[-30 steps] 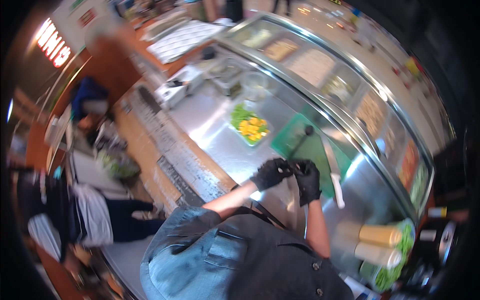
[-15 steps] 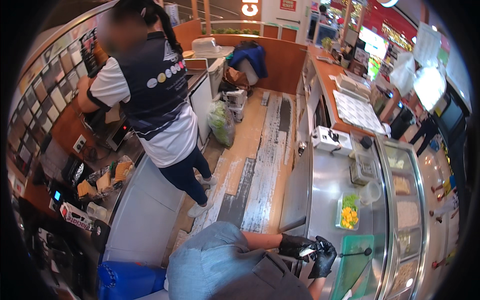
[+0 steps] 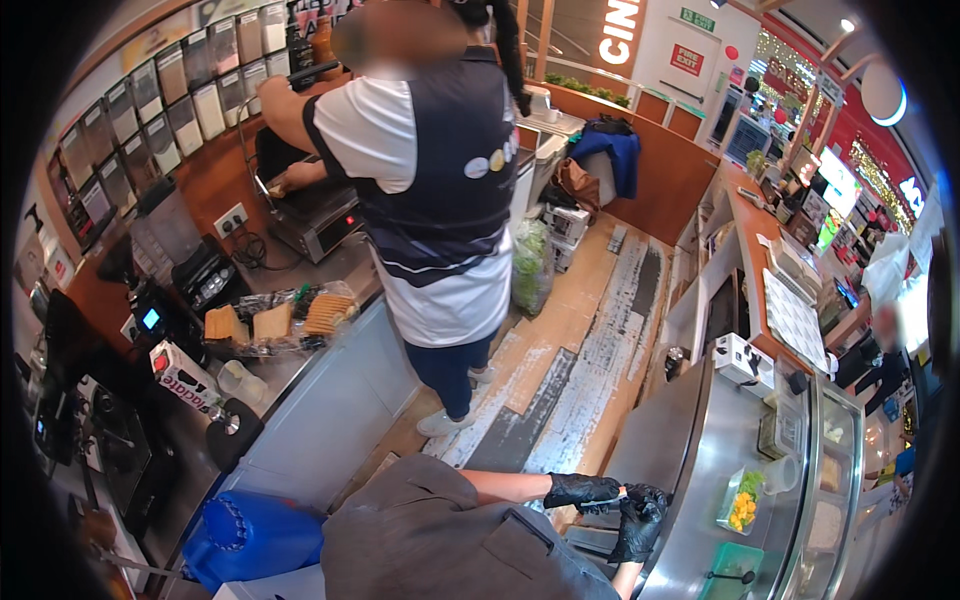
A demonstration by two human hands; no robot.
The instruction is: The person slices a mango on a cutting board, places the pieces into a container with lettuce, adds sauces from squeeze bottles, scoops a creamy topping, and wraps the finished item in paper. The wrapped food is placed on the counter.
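My left hand (image 3: 583,490) and my right hand (image 3: 642,518), both in black gloves, meet in front of the steel counter's edge. Their fingers are closed around a small, thin, pale thing (image 3: 620,493) with a reddish tip; gloves hide most of it, and its kind is unclear. To their right, on the steel counter (image 3: 665,440), stands a clear tub (image 3: 726,517) with green leaves and yellow chunks (image 3: 742,511). Nearer lies a green cutting board (image 3: 728,565) with a black round-headed utensil (image 3: 747,577) on it.
A co-worker (image 3: 440,200) stands at the left counter, hands at a hinged press (image 3: 320,235). Sliced bread (image 3: 272,322) lies on that counter. A blue jug (image 3: 245,540) is at lower left. Food wells (image 3: 825,525) line the right counter. A bagged green vegetable (image 3: 531,270) stands on the floor.
My view has swung left, so the scene sits farther right. My hands stay together, now off the counter's edge and away from the cutting board. The co-worker's arm is raised at the press.
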